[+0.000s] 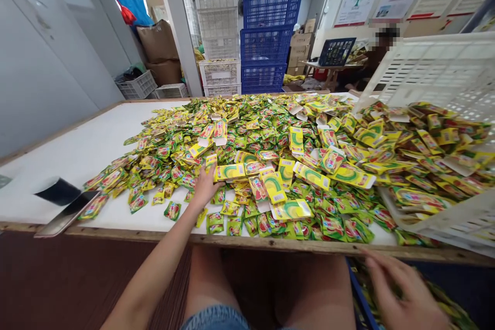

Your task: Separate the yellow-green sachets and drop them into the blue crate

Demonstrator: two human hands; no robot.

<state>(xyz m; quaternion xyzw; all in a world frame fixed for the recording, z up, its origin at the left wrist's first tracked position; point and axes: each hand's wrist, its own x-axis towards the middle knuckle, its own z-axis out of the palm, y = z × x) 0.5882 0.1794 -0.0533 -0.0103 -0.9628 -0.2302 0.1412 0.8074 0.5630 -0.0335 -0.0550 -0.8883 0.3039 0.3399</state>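
- The left hand [207, 185], just left of the frame's centre, has its fingers part-curled against a yellow carton [230, 171] (whether they close on it, I cannot tell).
- The right hand [410, 289], lower right of the frame, hangs over a blue crate [359, 296] with its fingers extended and loosely apart (slightly blurred, nothing visible between them).
- Small green and yellow packets [215, 223] lie around the left hand and spread in a broad heap across the middle of the frame.
- More yellow cartons [309, 175] lie on the packets, centre and right of centre (several with open white flaps).
- A white crate [425, 69], at the right edge of the frame, lies tilted with its opening towards the heap; packets and cartons fill its mouth.
- The white worktop [77, 149] has a wooden rim and shows bare at the left of the frame.
- A dark, shiny flat object [71, 211] lies at the worktop's near edge, lower left, beside a dark curved piece [58, 192].
- Stacked white crates [216, 20] and blue crates [270, 26] stand behind the worktop, upper centre.
- A person [371, 59] is at a table [332, 65], upper right (face pixelated).
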